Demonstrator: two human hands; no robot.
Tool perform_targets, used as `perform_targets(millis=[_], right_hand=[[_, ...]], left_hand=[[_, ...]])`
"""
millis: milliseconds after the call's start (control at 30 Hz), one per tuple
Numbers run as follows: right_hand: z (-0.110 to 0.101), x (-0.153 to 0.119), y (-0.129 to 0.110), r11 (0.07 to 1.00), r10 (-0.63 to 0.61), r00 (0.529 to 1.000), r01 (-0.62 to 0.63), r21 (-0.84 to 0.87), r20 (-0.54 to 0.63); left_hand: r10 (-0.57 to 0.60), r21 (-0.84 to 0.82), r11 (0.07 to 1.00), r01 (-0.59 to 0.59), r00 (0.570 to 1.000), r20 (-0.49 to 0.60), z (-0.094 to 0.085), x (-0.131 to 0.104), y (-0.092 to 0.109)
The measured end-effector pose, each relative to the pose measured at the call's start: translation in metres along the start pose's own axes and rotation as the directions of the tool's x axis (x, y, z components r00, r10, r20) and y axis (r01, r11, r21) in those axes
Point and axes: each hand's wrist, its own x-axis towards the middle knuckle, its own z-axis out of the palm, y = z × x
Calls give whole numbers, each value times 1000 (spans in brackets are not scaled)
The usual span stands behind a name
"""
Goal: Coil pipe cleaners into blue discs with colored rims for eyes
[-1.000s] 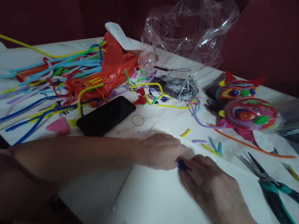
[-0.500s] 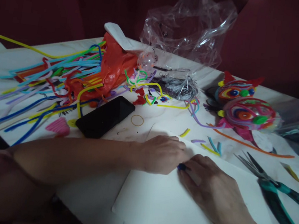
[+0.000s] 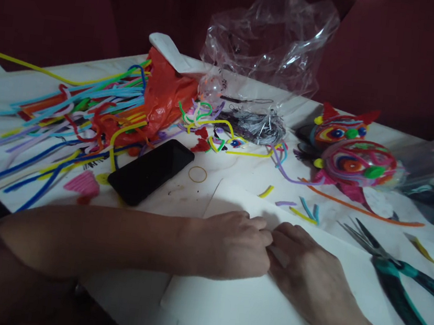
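Over a white sheet of card (image 3: pixel 218 310), my left hand (image 3: pixel 232 246) is closed, knuckles up, its fingertips hidden. My right hand (image 3: pixel 308 274) is closed too, with curled fingers meeting those of my left hand. Whatever lies between the fingers is hidden from view. Just beyond the hands, short cut strips, among them a yellow strip (image 3: pixel 266 191) and a purple strip (image 3: pixel 285 204), lie on the table. Pliers (image 3: pixel 383 257) with green-and-black handles rest open to the right of my right hand.
Left of the hands lie a black phone (image 3: pixel 150 171), a rubber band (image 3: pixel 197 174) and many coloured strips (image 3: pixel 102 95) around a red plastic bag (image 3: pixel 166 90). Behind stands a clear bag (image 3: pixel 270 48). Two decorated owl-like figures, one a pink ball (image 3: pixel 359 164), sit at the back right.
My left hand has shifted slightly toward me and now covers the small dark blue piece that showed between the hands. My right hand has barely moved.
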Motion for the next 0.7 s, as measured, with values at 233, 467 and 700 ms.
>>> perform_targets(millis=[233,467,700], right_hand=[[-1,1,-1,1000,-2,1000,2,-12,12],[-1,0,2,1000,-18,999,19,-20,31],[-3,0,3,999,-23,998,24,-25,58]], left_hand=[[-50,27,998,48,997,54,-8,-1,6],[-76,53,996,74,996,36,-6,-1,7],[-62,-18,998,64,994,89,-11,-1,1]])
